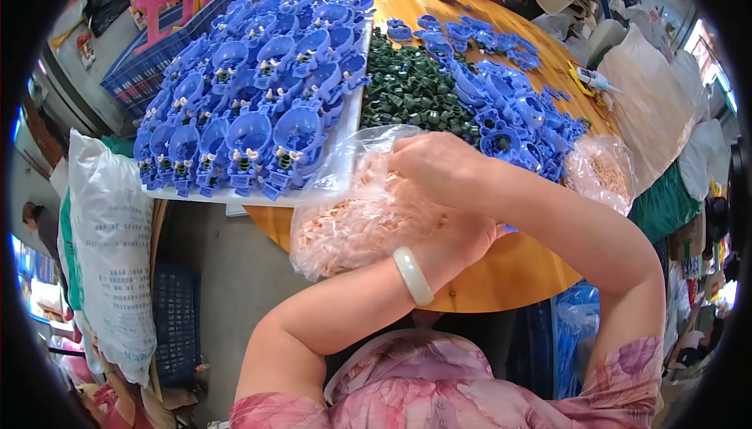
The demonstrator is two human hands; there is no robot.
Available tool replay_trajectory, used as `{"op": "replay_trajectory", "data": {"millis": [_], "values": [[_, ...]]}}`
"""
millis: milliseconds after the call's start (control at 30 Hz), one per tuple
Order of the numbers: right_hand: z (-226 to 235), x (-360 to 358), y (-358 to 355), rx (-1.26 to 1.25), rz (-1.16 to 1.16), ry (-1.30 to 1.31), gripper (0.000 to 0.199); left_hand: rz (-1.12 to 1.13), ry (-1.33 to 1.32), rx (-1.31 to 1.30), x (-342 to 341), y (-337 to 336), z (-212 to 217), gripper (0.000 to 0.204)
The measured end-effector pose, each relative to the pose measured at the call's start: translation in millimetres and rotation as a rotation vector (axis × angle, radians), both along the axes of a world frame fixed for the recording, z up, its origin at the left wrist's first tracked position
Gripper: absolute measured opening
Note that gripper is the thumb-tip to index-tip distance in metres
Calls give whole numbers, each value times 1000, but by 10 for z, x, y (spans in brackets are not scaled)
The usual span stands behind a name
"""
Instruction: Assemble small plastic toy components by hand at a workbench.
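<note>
My right hand point(442, 167) is curled at the mouth of a clear plastic bag point(325, 237) filled with small peach-coloured plastic pieces point(376, 214). Its fingertips are hidden, so what they pinch does not show. Below that forearm, my left hand point(470, 245), with a pale bangle point(413, 275) at the wrist, lies closed beside the bag. A bit of a blue plastic piece point(508, 228) pokes out at its fingers; the rest is covered. Left of the bag, blue plastic figures with round bowls point(251, 131) stand in rows on a white board point(345, 147).
A heap of dark green pieces point(411, 84) and loose blue parts point(501, 100) cover the middle of the round wooden table point(540, 268). Another bag of peach pieces point(599, 167) sits at the right edge. A blue crate point(133, 77) and a white sack point(110, 249) stand left.
</note>
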State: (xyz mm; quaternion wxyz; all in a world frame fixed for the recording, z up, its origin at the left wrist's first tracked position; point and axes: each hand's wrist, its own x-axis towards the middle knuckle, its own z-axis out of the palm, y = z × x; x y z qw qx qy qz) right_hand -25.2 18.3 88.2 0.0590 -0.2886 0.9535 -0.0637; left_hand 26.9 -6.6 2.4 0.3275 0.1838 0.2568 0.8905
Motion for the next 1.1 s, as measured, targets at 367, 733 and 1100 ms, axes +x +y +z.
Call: {"op": "replay_trajectory", "data": {"millis": [367, 733, 1100], "values": [[-76, -325, -140, 56, -20, 7, 10, -135, -330, -214, -9, 43, 127, 15], [-167, -55, 186, -278, -9, 4, 20, -125, -333, -100, 17, 22, 3, 22], [259, 654, 907, -888, -240, 22, 14, -165, -155, 6, -75, -1, 88, 30]]}}
